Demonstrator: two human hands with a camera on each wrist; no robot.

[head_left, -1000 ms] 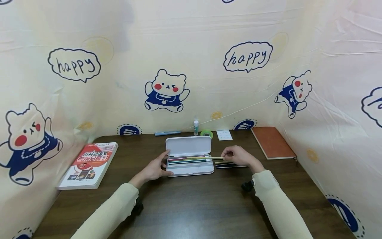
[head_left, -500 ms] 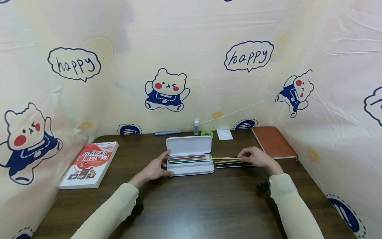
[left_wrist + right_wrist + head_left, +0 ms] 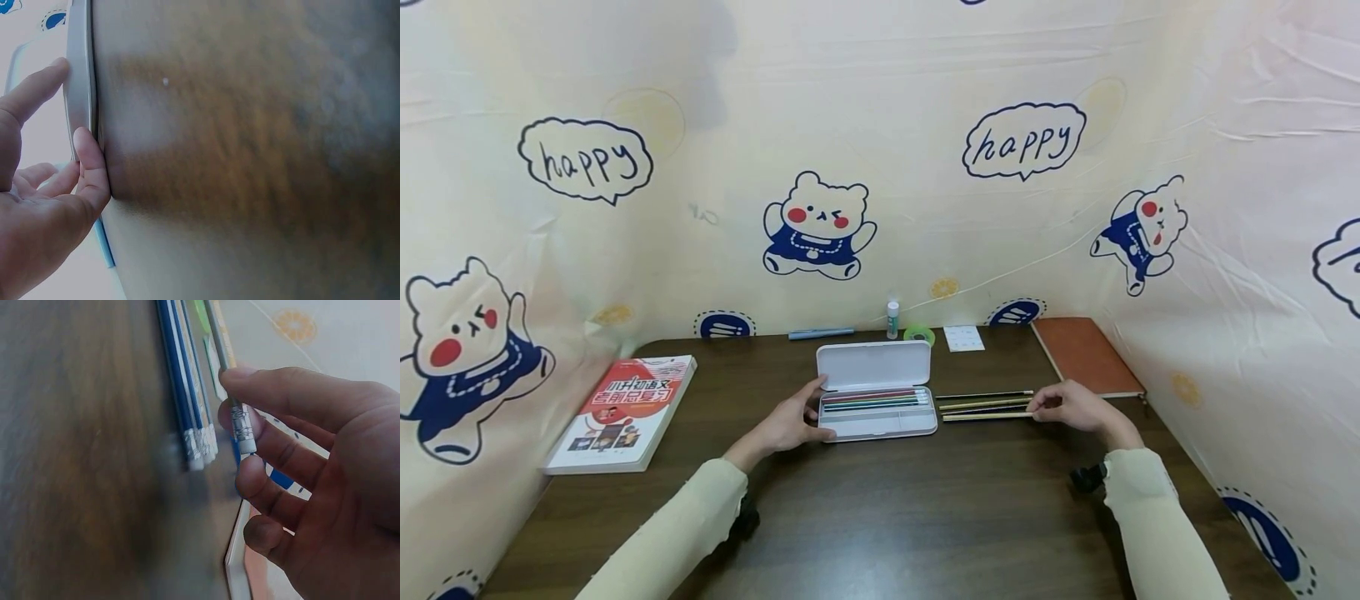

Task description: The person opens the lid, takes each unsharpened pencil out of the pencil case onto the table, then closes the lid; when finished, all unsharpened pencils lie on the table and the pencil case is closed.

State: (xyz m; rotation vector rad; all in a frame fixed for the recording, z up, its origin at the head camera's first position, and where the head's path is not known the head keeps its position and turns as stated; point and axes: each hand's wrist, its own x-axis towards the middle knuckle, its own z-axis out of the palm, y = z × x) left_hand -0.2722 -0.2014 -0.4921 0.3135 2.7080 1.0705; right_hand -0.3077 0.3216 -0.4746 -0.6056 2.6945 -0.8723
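Observation:
A light-coloured pencil (image 3: 220, 331) with a white eraser is pinched near its eraser end by my right hand (image 3: 1071, 408). In the head view it lies low, along the near side of several other pencils (image 3: 985, 395) on the table; whether it touches the tabletop I cannot tell. Just left of them stands an open white pencil case (image 3: 880, 425), lid raised at the back, with several coloured pencils (image 3: 872, 400) in its rear part. My left hand (image 3: 786, 421) grips the case's left end, thumb at the front corner. In the left wrist view its fingers (image 3: 90, 156) touch the case rim.
Beyond the case are a blue pen (image 3: 822, 334), a glue stick (image 3: 892, 321), green tape (image 3: 919, 335) and a white card (image 3: 964, 338). A brown notebook (image 3: 1086, 358) lies at the back right. A red-and-white book (image 3: 625, 415) lies on the left.
My right hand has moved right, away from the pencil case, drawing the light-coloured pencil from over the case to beside the other pencils. My left hand has stayed on the case.

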